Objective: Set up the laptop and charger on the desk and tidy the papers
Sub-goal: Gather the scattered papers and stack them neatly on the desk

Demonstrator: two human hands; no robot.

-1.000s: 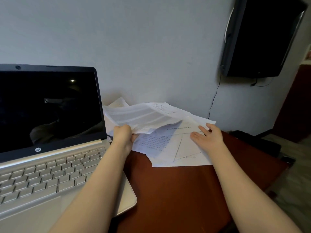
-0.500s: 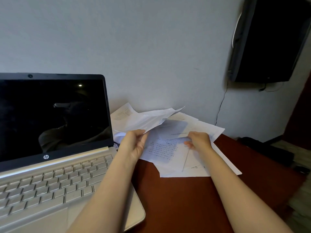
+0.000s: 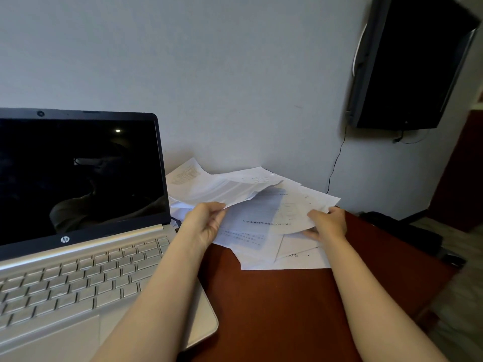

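An open silver laptop (image 3: 78,257) with a dark screen stands at the left of the red-brown desk (image 3: 274,309). Loose white papers (image 3: 261,246) lie scattered against the wall to its right. My left hand (image 3: 206,223) grips a few raised sheets (image 3: 222,189) at their near edge. My right hand (image 3: 328,223) holds the right edge of another printed sheet (image 3: 274,212), lifted off the pile. A thin dark cable end (image 3: 175,220) shows by the laptop hinge; the charger itself is hidden.
A black wall-mounted screen (image 3: 410,64) hangs at the upper right with a thin wire (image 3: 335,163) running down the wall. A dark object (image 3: 402,231) lies beyond the desk's right edge. Bare desk surface lies in front of the papers.
My right hand went from lying flat on the pile to gripping a sheet and lifting its right edge. My left hand kept its hold on the raised sheets. The view shifted slightly.
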